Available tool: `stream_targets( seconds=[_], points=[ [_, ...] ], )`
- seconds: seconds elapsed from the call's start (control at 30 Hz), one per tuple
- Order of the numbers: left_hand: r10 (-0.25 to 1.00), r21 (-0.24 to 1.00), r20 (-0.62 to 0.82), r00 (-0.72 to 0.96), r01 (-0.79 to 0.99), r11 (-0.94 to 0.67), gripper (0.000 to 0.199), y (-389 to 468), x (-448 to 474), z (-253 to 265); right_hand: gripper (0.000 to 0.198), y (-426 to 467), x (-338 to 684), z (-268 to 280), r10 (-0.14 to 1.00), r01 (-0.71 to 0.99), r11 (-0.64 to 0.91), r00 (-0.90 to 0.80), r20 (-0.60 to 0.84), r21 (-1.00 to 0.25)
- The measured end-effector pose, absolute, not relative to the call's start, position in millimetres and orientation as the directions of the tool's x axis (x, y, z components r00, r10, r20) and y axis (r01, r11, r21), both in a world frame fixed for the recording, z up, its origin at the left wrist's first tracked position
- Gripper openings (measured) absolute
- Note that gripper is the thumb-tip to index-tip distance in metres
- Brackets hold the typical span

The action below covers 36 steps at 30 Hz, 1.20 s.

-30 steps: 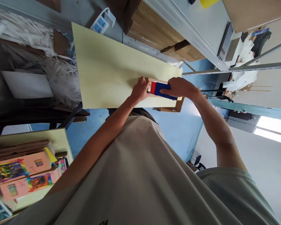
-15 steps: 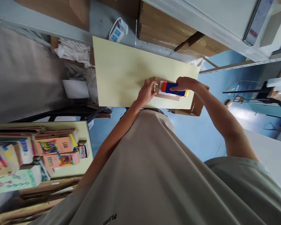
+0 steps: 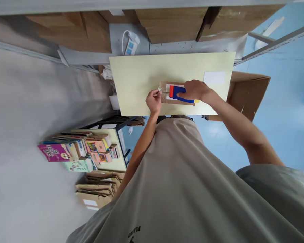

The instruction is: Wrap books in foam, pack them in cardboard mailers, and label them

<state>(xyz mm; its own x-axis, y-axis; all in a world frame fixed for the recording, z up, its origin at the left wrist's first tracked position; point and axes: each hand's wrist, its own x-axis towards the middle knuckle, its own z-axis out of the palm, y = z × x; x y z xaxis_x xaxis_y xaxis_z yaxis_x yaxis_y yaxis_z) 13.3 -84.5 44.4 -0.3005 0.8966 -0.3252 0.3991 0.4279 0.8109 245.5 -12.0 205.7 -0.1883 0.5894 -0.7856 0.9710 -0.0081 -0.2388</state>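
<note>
Carton [image 3: 164,98] lies flat on the pale yellow tabletop [image 3: 134,84], near the edge next to the person's body, its long side running roughly parallel to that edge. A white label [image 3: 176,85] shows on its upper face, and its left end has a glossy surface. The two hands are apart, one at each end of the carton. The right hand [image 3: 195,90] is closed around a blue tool [image 3: 176,92] with a red front end and a yellow part at the rear; the tool sits over the label and covers much of it. The left hand [image 3: 154,100] is at the carton's left end, thumb and forefinger drawn close at a small shiny piece [image 3: 159,89]; whether they grip it cannot be told at this size. A white sheet [image 3: 214,77] lies on the tabletop beyond the right hand. An open cardboard box [image 3: 250,91] stands just beside the table's right end. Behind the table, a white power strip [image 3: 130,46] lies on a grey surface near large brown boxes [image 3: 172,25]. To the lower left, books [image 3: 97,146] are stacked on a second pale table, with folded cardboard [image 3: 98,194] near it.
</note>
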Motion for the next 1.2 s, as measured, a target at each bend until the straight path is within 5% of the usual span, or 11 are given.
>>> stream_targets(
  seconds=[0.17, 0.43, 0.73, 1.2],
  points=[
    [0.845, 0.761, -0.353, -0.402, 0.402, 0.509, 0.018, -81, 15, 50, 0.075, -18, 299, 214, 0.557, 0.953, -0.091, -0.192, -0.808, -0.289],
    [0.822, 0.741, -0.332, -0.463, 0.411, 0.531, 0.012, -78, 20, 48, 0.071, -54, 424, 248, 0.456, 0.97, -0.147, -0.107, -0.884, -0.193],
    [0.855, 0.735, -0.275, -0.44, 0.477, 0.482, 0.02, -75, 18, 45, 0.068, -72, 411, 188, 0.545, 0.972, -0.125, -0.099, -0.833, -0.197],
    [0.853, 0.743, -0.343, -0.393, 0.442, 0.502, 0.035, -75, 14, 51, 0.073, -62, 393, 171, 0.579, 0.962, -0.147, -0.106, -0.809, -0.232]
  ],
)
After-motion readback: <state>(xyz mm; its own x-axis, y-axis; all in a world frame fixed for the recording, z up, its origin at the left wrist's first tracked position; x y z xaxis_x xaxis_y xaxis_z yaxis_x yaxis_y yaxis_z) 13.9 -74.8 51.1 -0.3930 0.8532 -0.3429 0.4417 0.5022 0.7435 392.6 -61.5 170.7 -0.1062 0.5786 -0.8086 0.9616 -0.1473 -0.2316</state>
